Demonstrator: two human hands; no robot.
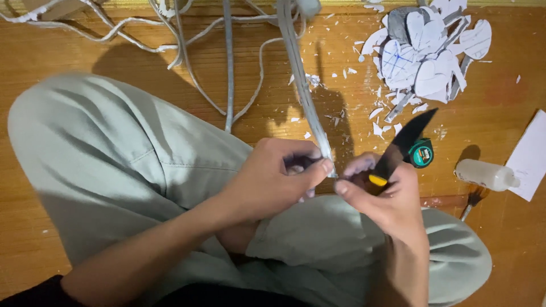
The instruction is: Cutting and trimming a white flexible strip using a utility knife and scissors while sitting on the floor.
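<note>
Seated cross-legged on the floor, I pinch a grey paper-wrapped branch [301,91] in my left grip [278,179]; beside it, my right grip [381,193] closes around a black-bladed knife [401,148].

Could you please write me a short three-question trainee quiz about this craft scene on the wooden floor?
1. True or false: the right hand holds a black-bladed utility knife.
2. What does the left hand pinch?
A. a paintbrush
B. a thick white paper-wrapped branch
C. a glue bottle
3. Fill in: the pile of white cut-outs at upper right is shaped like ____.

Key
1. True
2. B
3. hearts
</note>
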